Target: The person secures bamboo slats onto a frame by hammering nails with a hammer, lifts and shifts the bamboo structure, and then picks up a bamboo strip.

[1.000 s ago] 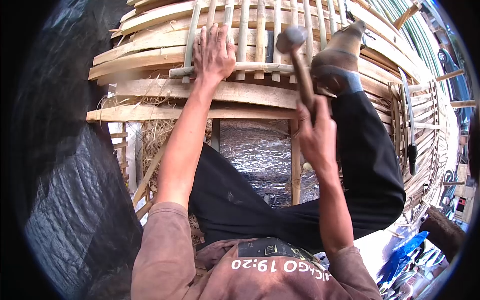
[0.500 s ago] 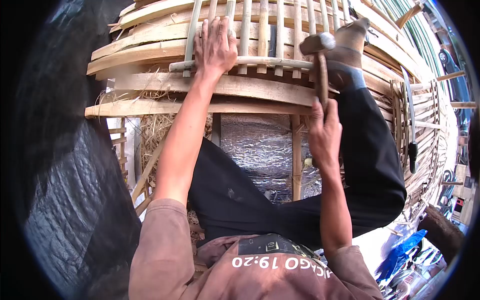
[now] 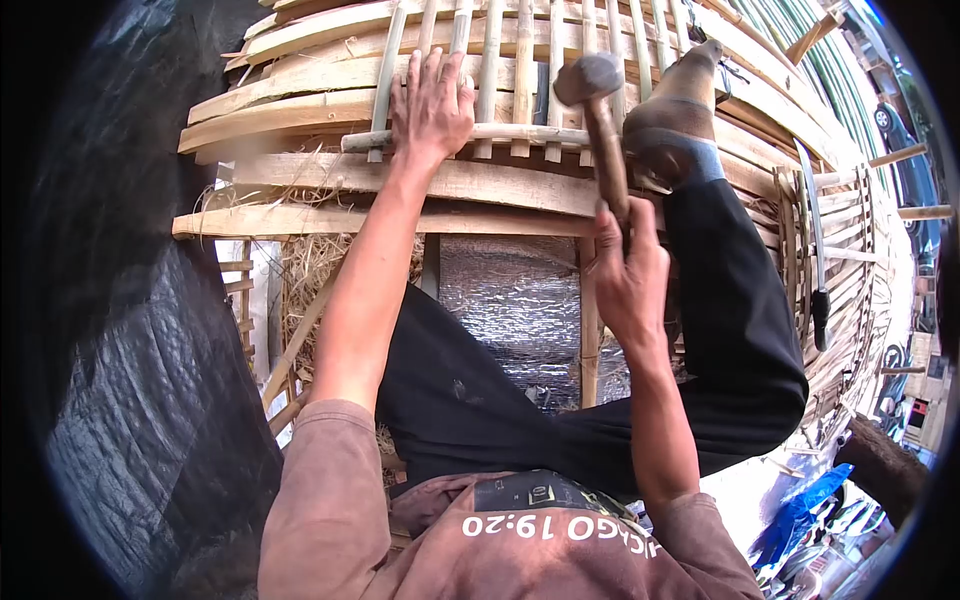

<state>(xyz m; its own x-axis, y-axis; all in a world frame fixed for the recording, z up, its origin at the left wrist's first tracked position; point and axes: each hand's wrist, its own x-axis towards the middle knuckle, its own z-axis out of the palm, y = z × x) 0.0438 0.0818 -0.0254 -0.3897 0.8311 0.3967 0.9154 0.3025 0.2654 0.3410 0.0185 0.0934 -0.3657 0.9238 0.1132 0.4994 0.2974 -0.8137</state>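
Upper left of centre, left hand (image 3: pixel 432 115) lies flat, fingers loosely spread, on slats (image 3: pixel 524 75) ranged along top centre with a crosspiece (image 3: pixel 362 143), fastening unclear; right of centre, right hand (image 3: pixel 632 275) grips hammer (image 3: pixel 608 145), hammering apparently unfinished.

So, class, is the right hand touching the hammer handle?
Touching. The head view shows the right hand wrapped around the lower end of the hammer handle.

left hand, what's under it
Thin slats run out beyond the left hand, and a crossbar shows on both sides of it. Whatever lies directly beneath the hand is covered.
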